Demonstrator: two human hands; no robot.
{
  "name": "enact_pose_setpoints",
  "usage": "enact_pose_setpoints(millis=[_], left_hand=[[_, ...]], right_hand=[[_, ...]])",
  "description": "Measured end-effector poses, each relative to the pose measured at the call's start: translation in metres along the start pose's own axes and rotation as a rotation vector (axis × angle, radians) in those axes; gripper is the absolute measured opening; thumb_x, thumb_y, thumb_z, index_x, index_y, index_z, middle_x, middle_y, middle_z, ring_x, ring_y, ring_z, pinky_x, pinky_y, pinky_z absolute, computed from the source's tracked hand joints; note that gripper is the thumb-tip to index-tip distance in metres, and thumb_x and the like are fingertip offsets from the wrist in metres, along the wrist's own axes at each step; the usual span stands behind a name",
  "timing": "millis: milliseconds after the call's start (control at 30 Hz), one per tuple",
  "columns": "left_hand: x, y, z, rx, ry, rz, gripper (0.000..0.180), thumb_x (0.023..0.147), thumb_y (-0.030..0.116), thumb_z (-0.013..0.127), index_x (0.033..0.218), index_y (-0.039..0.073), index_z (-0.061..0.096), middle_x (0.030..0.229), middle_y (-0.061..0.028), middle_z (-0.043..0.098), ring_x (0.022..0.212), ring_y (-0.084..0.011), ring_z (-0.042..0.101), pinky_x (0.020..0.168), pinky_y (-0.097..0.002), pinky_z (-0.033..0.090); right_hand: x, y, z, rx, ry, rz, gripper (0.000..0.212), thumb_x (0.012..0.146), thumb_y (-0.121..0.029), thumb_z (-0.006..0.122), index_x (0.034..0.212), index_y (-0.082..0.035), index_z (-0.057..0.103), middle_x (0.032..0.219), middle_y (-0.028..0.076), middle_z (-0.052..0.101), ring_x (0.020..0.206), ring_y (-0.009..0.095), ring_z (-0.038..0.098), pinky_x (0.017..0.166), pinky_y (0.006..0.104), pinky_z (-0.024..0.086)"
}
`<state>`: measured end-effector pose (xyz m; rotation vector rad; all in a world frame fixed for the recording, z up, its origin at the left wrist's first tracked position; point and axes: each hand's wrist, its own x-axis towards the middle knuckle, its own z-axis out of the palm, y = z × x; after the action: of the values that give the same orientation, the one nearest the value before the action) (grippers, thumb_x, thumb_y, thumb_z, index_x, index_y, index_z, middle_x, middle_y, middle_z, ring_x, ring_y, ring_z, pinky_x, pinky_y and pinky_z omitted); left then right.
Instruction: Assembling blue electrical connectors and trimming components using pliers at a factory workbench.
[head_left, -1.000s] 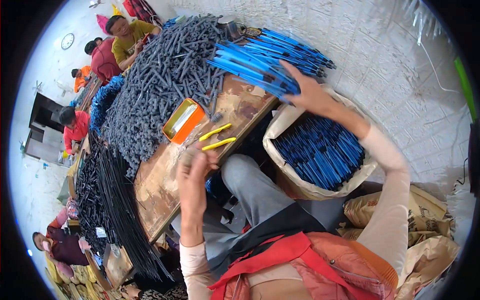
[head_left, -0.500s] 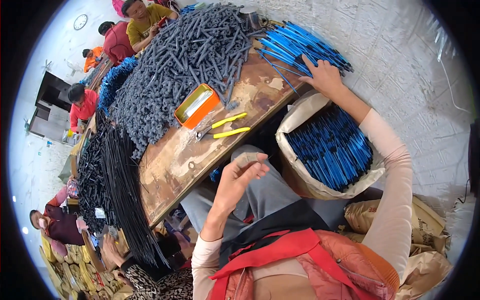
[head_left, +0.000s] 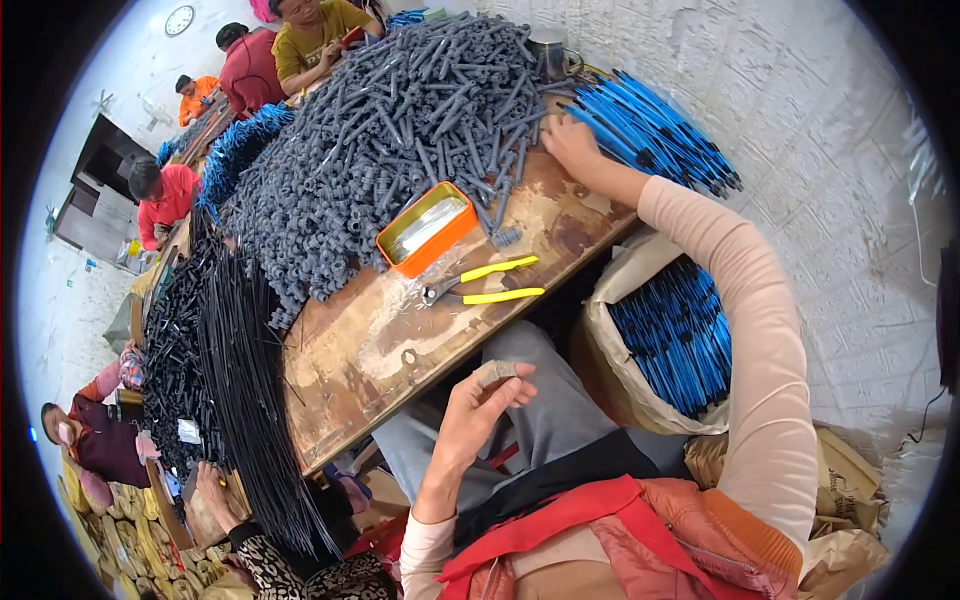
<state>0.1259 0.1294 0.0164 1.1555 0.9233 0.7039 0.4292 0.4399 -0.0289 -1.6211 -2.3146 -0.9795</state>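
My left hand [head_left: 482,408] is over my lap, thumb and fingers pinched together, with a tan wrapping round one finger. Whatever the pinch holds, if anything, is too small to name. At the table's far right, my right hand [head_left: 582,152] bends its fingers down between the heap of grey ribbed plastic pieces [head_left: 430,130] and the stack of thin blue rods with black ends [head_left: 655,130]. Its fingertips are partly hidden. On the worn wooden table [head_left: 350,385] lie yellow-handled cutting pliers [head_left: 490,282], beside an orange tin [head_left: 428,232] with thin silvery pieces inside.
An open sack [head_left: 628,345] full of blue rods stands against the table's right edge. Long black strips [head_left: 245,390] hang over the left end. A metal mug [head_left: 548,58] stands at the back. A co-worker's hand [head_left: 215,495] is at lower left; other people sit along the table.
My right hand has left the top of the blue rods and moved left to the near end of their stack, beside the grey heap. My left hand remains pinched. The view has shifted slightly.
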Motion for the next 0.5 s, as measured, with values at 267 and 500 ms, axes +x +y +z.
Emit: enact_pose_setpoints(millis=[267, 500], left_hand=[[0.014, -0.007, -0.012, -0.071, -0.018, -0.004, 0.025, 0.097, 0.013, 0.057, 0.118, 0.001, 0.063, 0.095, -0.0082, 0.069, 0.087, -0.0134, 0.063, 0.08, -0.0277, 0.049], [0.005, -0.017, -0.02, -0.093, 0.029, -0.006, 0.024, 0.097, 0.012, 0.056, 0.117, 0.0, 0.063, 0.096, -0.0083, 0.068, 0.086, -0.0133, 0.062, 0.08, -0.0277, 0.05]], right_hand=[[0.014, 0.055, 0.03, 0.136, 0.104, -0.219, 0.01, 0.081, -0.011, 0.058, 0.078, -0.009, 0.067, 0.085, 0.012, 0.059, 0.069, 0.029, 0.064, 0.056, 0.0391, 0.051], [0.037, 0.083, 0.044, 0.703, 0.307, 0.177, 0.028, 0.082, -0.018, 0.068, 0.109, -0.01, 0.071, 0.084, 0.011, 0.067, 0.07, 0.028, 0.065, 0.06, 0.0332, 0.053]])
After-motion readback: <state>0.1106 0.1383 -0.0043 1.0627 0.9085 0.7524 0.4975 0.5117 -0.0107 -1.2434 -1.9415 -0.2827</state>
